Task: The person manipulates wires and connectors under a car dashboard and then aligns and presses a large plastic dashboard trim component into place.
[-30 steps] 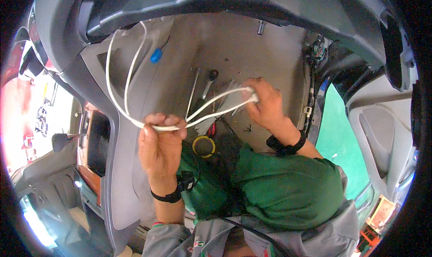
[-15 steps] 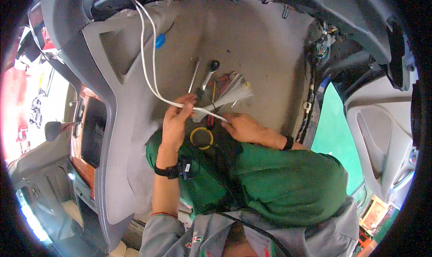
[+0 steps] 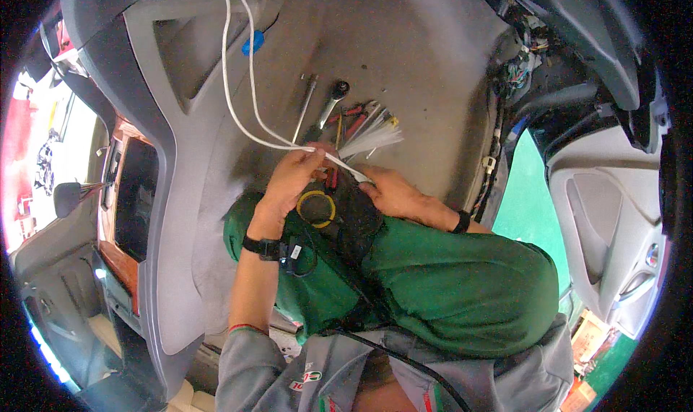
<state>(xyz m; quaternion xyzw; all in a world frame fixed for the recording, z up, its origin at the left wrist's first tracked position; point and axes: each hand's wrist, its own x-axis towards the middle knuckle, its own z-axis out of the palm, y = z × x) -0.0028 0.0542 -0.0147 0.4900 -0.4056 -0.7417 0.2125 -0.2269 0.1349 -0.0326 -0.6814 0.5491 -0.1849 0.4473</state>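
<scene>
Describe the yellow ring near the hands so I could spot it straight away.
Start at the grey carpeted car floor, then drop to the green-clad knees. Just below the left hand, the yellow ring lies on a dark patch of the lap. It is the only round yellow hoop; the tools beyond are straight.

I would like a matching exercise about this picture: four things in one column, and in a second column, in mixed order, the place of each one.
Things:
1. white cables
2. roll of yellow tape
3. bundle of white cable ties
4. blue clip

Places:
A. on the grey carpet, beside the hand tools
B. pinched in the left hand and right hand
C. on the person's lap, under the hands
D. far up on the carpet, next to the cables

Pairs: 1-B, 2-C, 3-A, 4-D
</scene>
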